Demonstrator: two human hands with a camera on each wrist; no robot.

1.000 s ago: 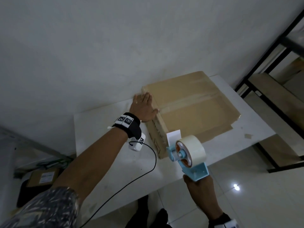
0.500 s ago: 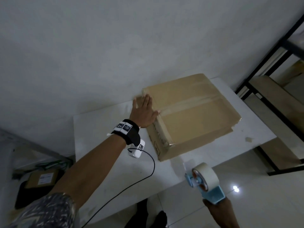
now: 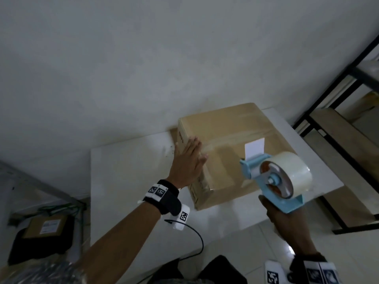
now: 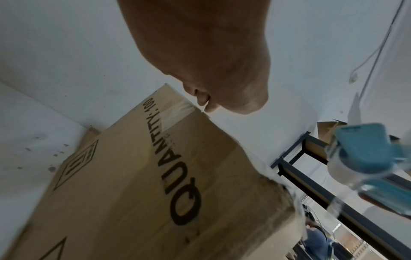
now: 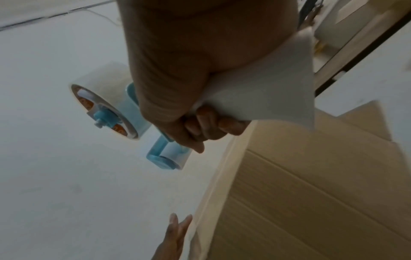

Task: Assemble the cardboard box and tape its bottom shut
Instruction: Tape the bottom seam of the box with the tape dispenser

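Note:
A closed brown cardboard box [image 3: 235,140] lies on the white table [image 3: 127,181], pushed against the wall, with a strip of clear tape along its top seam. My left hand [image 3: 188,158] lies flat with straight fingers against the box's left upper edge. The left wrist view shows the printed side of the box [image 4: 155,176] under the palm. My right hand [image 3: 287,220] grips the handle of a blue tape dispenser [image 3: 274,177], which carries a clear roll and hangs above the box's near right part. In the right wrist view the fingers wrap round the dispenser [image 5: 104,102].
A black metal shelf frame [image 3: 338,83] stands to the right of the table. A small labelled parcel [image 3: 47,226] lies on the floor at the left. A black cable [image 3: 196,242] hangs from my left wrist over the table's front edge.
The right hand dropped the dispenser below the table's front edge, then lifted it up over the box's near right part. The left hand stayed flat on the box's left edge.

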